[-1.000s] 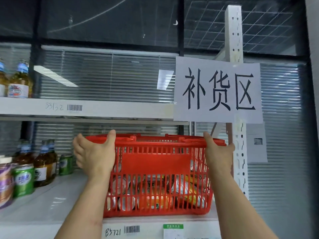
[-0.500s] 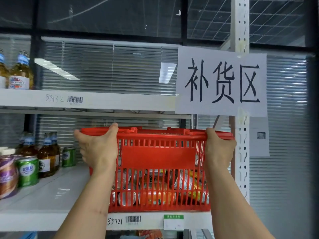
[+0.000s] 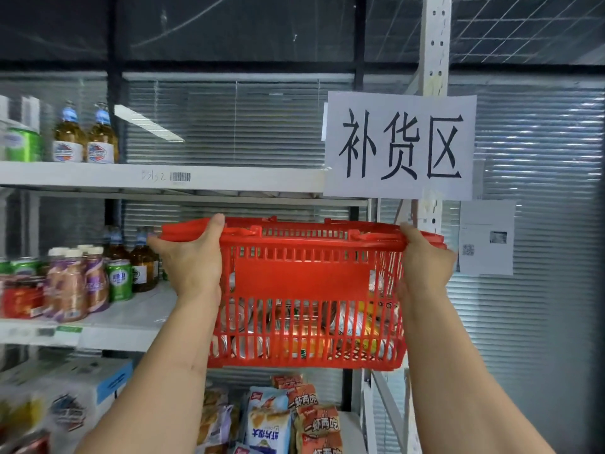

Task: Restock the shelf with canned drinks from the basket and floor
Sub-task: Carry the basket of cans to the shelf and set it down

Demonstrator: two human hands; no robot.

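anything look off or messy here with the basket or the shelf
Mostly tidy. The cans lie jumbled on their sides in the red basket, which both hands, left hand and right hand, hold up by its rim. Drinks on the middle shelf stand upright. No spill or damage shows.

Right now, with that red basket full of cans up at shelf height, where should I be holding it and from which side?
Hold the red basket by its top rim at both short ends, coming in from the sides, as the left hand and right hand do now. The rim is a thick lip that fingers can hook over, the handles lie folded flat along it, and the cans weigh the bottom, so a two-ended grip should keep it level.
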